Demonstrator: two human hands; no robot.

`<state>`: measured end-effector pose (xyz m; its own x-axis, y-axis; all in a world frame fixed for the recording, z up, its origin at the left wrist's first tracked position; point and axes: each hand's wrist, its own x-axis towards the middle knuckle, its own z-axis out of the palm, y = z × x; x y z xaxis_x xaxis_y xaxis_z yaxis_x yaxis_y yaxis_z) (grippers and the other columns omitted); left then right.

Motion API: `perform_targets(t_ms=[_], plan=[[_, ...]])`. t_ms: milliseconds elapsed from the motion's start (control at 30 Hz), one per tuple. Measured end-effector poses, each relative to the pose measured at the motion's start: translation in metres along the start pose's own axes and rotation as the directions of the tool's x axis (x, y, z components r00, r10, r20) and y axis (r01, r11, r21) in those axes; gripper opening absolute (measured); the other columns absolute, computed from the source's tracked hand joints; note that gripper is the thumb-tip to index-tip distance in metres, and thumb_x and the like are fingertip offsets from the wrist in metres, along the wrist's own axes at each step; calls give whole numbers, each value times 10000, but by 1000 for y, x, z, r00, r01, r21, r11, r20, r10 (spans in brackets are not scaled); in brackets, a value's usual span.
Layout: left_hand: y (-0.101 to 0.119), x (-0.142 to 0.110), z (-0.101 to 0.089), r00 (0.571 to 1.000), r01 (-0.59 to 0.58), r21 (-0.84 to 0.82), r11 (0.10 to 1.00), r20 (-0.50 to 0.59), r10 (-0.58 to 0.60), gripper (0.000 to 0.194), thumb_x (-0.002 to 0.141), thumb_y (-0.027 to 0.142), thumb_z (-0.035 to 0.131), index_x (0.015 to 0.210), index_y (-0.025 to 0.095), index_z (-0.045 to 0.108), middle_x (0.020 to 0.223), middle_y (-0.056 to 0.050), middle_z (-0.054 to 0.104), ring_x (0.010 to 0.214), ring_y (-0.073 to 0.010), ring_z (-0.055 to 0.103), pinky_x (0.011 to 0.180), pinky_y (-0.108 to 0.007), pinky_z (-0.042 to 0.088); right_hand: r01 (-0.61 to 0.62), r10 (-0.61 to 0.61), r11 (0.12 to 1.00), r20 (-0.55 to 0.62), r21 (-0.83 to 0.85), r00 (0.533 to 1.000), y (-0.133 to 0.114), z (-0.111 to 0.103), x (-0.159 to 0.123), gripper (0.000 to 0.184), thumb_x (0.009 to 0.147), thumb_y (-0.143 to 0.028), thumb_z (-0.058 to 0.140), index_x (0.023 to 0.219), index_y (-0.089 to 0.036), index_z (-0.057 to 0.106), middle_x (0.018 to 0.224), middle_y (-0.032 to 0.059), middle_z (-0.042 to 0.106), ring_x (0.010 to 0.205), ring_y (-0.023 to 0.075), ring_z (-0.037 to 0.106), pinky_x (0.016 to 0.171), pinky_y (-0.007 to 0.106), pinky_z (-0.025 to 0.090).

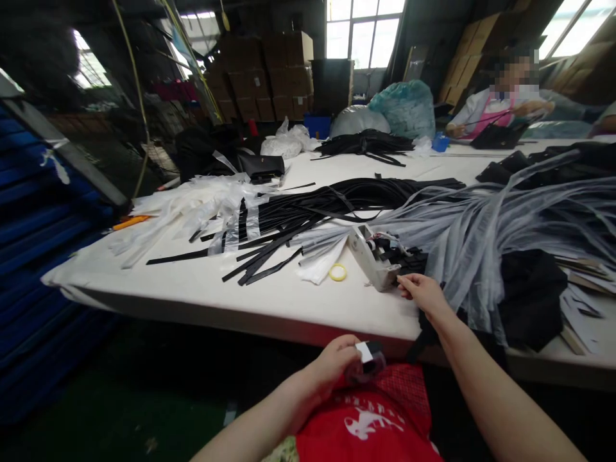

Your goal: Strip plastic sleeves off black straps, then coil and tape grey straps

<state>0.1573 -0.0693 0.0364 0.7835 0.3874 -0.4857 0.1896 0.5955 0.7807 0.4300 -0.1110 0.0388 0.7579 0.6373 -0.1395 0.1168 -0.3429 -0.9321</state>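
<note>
My left hand [337, 360] hides part of a dark, white-patched object [377, 360], too blurred for me to identify. I cannot tell whether my right hand [424, 295], at the grey device [367, 260]'s near end, touches it or pinches anything. My forearms [262, 407] run off the bottom edge; the small lettering [387, 410] on my red apron [332, 439] is unreadable.

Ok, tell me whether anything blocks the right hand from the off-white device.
Nothing visible does. The right hand is at the near end of the off-white device, though contact is unclear; the yellow ring lies to its left.
</note>
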Motion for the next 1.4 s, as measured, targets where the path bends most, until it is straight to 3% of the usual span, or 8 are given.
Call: perform_targets(t_ms=[200, 333, 467, 600, 800, 1033, 1133, 1400], plan=[[17, 2, 2, 984, -179, 64, 982, 11, 178, 277, 673, 363, 629, 830, 144, 567, 625, 15, 552, 562, -95, 447, 552, -216, 307, -98, 98, 995, -38, 16, 994, 6, 4, 4, 234, 680, -368, 730, 706, -151, 648, 616, 56, 664, 491, 125, 572, 486, 247, 469], [21, 3, -2, 956, -281, 190, 941, -30, 292, 254, 750, 384, 604, 864, 159, 565, 679, 18, 533, 629, -110, 452, 619, -230, 341, -125, 125, 992, -42, -5, 991, 1, 6, -22, 297, 665, -422, 761, 701, -150, 647, 597, 54, 650, 485, 132, 568, 469, 250, 457], [26, 3, -2, 909, -352, 431, 831, -53, 413, 189, 811, 338, 550, 891, 170, 581, 724, 25, 518, 691, -127, 455, 665, -235, 359, 2, -25, 992, 185, 127, 982, -24, 14, -78, 369, 693, -508, 750, 776, -158, 668, 657, 37, 667, 523, 122, 586, 530, 245, 488], [32, 6, 1, 869, -381, 583, 718, -41, 494, 128, 837, 274, 506, 880, 178, 577, 758, 19, 540, 717, -137, 471, 681, -236, 370, -152, 63, 976, 467, 155, 882, -36, 28, -114, 414, 686, -547, 752, 715, -150, 639, 618, 16, 644, 465, 94, 549, 483, 220, 449], [35, 3, 2, 844, -375, 684, 625, -27, 536, 110, 857, 263, 503, 867, 184, 580, 784, -2, 574, 761, -158, 505, 720, -252, 377, -229, 127, 966, 546, 122, 828, -21, 43, -111, 446, 670, -566, 755, 703, -141, 624, 582, 0, 623, 444, 84, 534, 451, 201, 412], [34, 5, 2, 821, -337, 684, 647, -122, 557, 238, 896, 396, 522, 816, 186, 602, 745, -8, 601, 724, -163, 529, 705, -261, 390, -323, 131, 926, 637, 194, 759, -24, 50, -110, 475, 634, -574, 771, 733, -124, 654, 660, 28, 674, 510, 93, 585, 534, 220, 475], [33, 6, 5, 730, -357, 764, 537, -130, 670, 235, 924, 359, 475, 885, 190, 632, 840, -47, 647, 813, -201, 574, 770, -300, 414, -348, 87, 895, 654, 280, 752, -25, 56, -115, 466, 636, -550, 776, 775, -115, 682, 710, 46, 696, 585, 110, 627, 603, 234, 497], [34, 1, -3, 446, -458, 889, -25, 253, 858, 199, 929, 240, 464, 1001, 218, 648, 853, -40, 689, 815, -216, 639, 885, -383, 446, -187, -92, 837, 469, 514, 878, -17, 79, -124, 283, 691, -412, 765, 738, -138, 712, 672, -6, 648, 670, 154, 618, 724, 312, 519]])
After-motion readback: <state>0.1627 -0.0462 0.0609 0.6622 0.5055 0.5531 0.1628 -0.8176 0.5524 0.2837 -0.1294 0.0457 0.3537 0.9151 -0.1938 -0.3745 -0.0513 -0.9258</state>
